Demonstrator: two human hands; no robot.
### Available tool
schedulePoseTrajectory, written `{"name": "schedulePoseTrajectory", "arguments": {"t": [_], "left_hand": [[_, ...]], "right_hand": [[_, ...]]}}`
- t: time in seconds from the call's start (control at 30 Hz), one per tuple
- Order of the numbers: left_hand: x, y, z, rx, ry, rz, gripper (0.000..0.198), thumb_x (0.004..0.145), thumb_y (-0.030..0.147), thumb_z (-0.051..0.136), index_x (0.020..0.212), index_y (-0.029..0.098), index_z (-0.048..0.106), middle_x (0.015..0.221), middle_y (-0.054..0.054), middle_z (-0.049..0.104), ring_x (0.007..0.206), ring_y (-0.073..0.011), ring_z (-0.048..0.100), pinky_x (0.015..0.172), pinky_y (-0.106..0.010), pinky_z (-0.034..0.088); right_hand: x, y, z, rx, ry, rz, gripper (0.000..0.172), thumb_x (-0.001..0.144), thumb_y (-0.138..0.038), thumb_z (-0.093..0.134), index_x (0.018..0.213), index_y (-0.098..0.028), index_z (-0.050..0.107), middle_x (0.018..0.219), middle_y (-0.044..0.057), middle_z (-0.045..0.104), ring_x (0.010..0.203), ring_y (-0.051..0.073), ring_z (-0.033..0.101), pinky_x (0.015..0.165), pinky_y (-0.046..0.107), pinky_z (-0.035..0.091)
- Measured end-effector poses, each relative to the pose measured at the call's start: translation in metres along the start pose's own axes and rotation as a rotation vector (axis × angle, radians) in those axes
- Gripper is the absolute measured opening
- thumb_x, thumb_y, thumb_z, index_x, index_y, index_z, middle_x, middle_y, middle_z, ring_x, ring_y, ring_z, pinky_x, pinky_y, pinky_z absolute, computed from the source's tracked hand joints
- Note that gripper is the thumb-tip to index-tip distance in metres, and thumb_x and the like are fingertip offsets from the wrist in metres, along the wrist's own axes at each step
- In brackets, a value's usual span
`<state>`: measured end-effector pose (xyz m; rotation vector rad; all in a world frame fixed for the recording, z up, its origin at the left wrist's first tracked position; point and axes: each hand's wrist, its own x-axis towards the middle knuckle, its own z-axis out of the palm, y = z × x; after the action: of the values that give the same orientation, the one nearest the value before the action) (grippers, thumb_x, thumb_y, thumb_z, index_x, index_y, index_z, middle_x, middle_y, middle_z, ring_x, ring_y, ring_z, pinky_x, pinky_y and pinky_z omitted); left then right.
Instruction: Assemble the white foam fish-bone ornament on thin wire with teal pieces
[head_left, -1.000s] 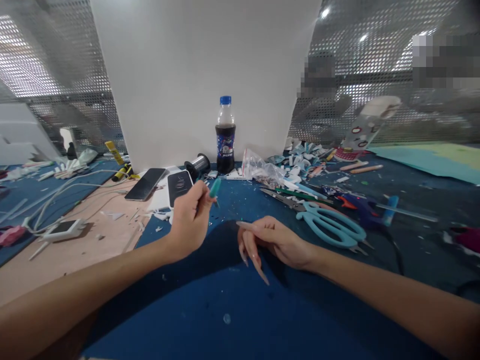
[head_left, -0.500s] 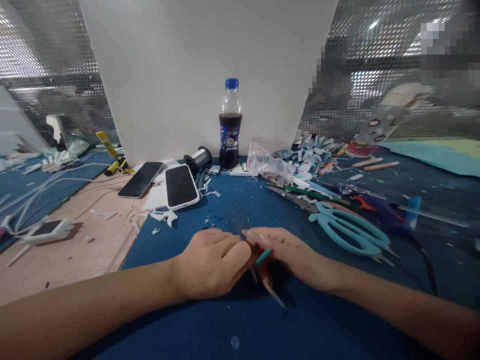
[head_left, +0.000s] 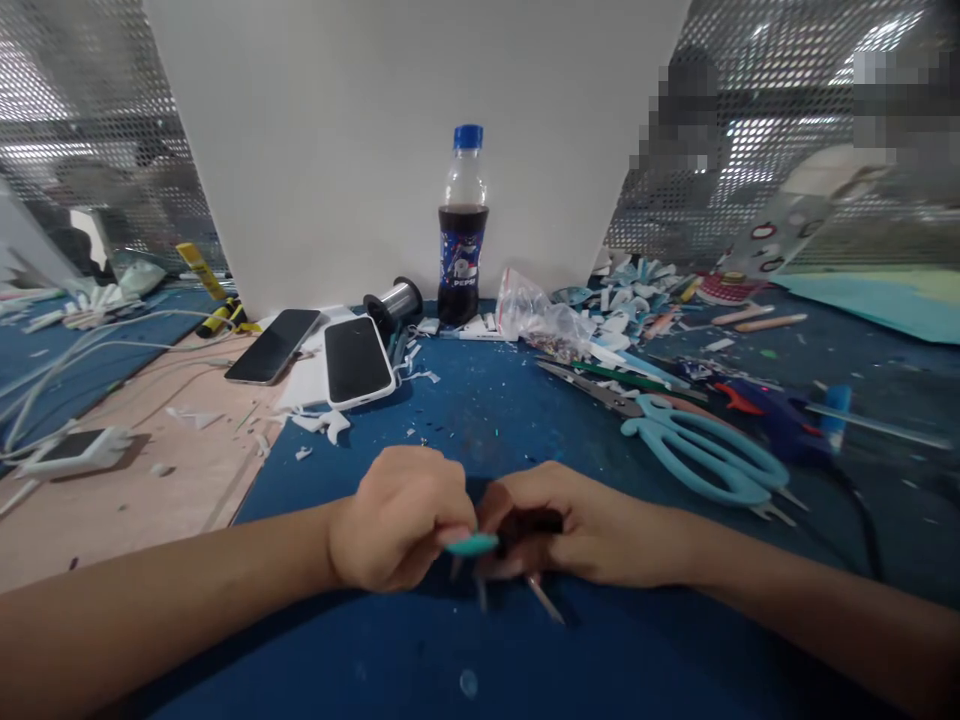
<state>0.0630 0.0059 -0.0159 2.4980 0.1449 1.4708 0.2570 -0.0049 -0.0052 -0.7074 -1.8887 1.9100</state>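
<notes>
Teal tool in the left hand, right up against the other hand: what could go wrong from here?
1. The left hand pinches the teal tool with its end right beside the curled fingers of the right hand; a slip could jab them.
2. The scissors lie just beyond the right forearm; a sideways move of that arm might catch them.

On the blue counter (head_left: 525, 650), the left hand (head_left: 401, 515) grips a teal tool (head_left: 471, 544), touching the right hand (head_left: 600, 525), whose fingers (head_left: 525, 493) curl under. Teal scissors (head_left: 705, 455) lie near; 2 phones (head_left: 358, 360) farther back.
</notes>
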Motion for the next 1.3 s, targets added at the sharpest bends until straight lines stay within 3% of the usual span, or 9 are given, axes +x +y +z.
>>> {"name": "schedulePoseTrajectory", "arguments": {"t": [0.1,0.23,0.33,0.4,0.63,0.93,1.07,1.2,1.3], "left_hand": [[0.004,0.002,0.0,0.099,-0.175,0.112,0.025,0.095,0.02,0.028,0.075,0.018,0.043,0.05,0.003,0.05,0.045,-0.0091,0.046,0.045,-0.024,0.035],[0.008,0.004,0.002,0.329,-0.242,-0.053,0.031,0.094,0.017,0.026,0.068,0.018,0.043,0.052,0.002,0.054,0.044,-0.0088,0.045,0.044,-0.023,0.034],[0.008,0.003,0.004,0.429,-0.27,-0.171,0.031,0.094,0.018,0.027,0.067,0.018,0.042,0.051,0.002,0.053,0.043,-0.0087,0.043,0.044,-0.023,0.034],[0.007,0.003,0.005,0.462,-0.256,-0.188,0.03,0.093,0.018,0.028,0.067,0.018,0.042,0.051,0.002,0.052,0.043,-0.0088,0.043,0.044,-0.022,0.033],[0.004,0.002,0.004,0.429,-0.291,-0.171,0.027,0.092,0.018,0.03,0.067,0.018,0.039,0.053,0.002,0.051,0.045,-0.0093,0.041,0.044,-0.024,0.029],[0.003,0.003,0.006,0.418,-0.308,-0.233,0.026,0.093,0.019,0.029,0.07,0.018,0.04,0.053,0.003,0.049,0.043,-0.0093,0.04,0.044,-0.023,0.03],[0.003,0.001,0.004,0.446,-0.279,-0.317,0.024,0.093,0.02,0.031,0.07,0.019,0.037,0.051,0.005,0.043,0.041,-0.0083,0.037,0.042,-0.022,0.029],[0.002,-0.014,-0.009,0.652,-0.084,-0.482,0.019,0.092,0.019,0.03,0.077,0.018,0.041,0.056,0.003,0.046,0.046,-0.0099,0.043,0.046,-0.023,0.033],[0.002,-0.029,-0.016,0.868,-0.139,-0.471,0.021,0.091,0.019,0.032,0.072,0.019,0.041,0.059,-0.002,0.049,0.056,-0.0148,0.047,0.053,-0.027,0.036]], "right_hand": [[0.0,-0.002,0.001,-0.03,0.047,-0.04,0.018,0.086,-0.031,0.053,0.084,-0.014,0.06,0.081,0.002,0.059,0.066,0.008,0.058,0.062,0.019,0.049],[0.0,0.0,0.0,0.218,0.185,-0.05,0.026,0.082,-0.038,0.058,0.091,-0.014,0.059,0.082,0.004,0.062,0.077,0.013,0.063,0.075,0.028,0.049],[0.001,0.001,0.0,0.328,0.149,-0.029,0.044,0.083,-0.056,0.047,0.087,-0.014,0.057,0.079,0.007,0.065,0.07,0.017,0.066,0.071,0.032,0.051],[0.001,0.001,0.001,0.288,0.131,0.016,0.045,0.082,-0.058,0.047,0.087,-0.014,0.055,0.074,0.006,0.066,0.061,0.014,0.065,0.062,0.028,0.051],[0.002,-0.001,0.008,0.098,0.125,0.213,0.028,0.074,-0.036,0.068,0.075,-0.01,0.059,0.06,0.001,0.063,0.044,0.005,0.054,0.047,0.015,0.045],[0.0,0.008,0.005,0.149,0.218,0.053,0.041,0.083,-0.055,0.048,0.07,-0.016,0.051,0.036,-0.007,0.048,0.026,0.006,0.042,0.032,0.016,0.032],[0.0,0.007,0.008,0.126,0.347,0.044,0.043,0.085,-0.055,0.044,0.066,-0.017,0.049,0.033,-0.008,0.044,0.022,0.006,0.037,0.028,0.016,0.027],[0.004,0.006,0.007,0.233,0.591,-0.093,0.036,0.087,-0.045,0.048,0.063,-0.017,0.05,0.033,-0.008,0.043,0.024,0.005,0.034,0.029,0.017,0.029],[0.005,0.006,0.004,0.354,0.634,-0.083,0.033,0.087,-0.04,0.049,0.063,-0.017,0.051,0.034,-0.008,0.044,0.023,0.006,0.035,0.028,0.017,0.031]]}}
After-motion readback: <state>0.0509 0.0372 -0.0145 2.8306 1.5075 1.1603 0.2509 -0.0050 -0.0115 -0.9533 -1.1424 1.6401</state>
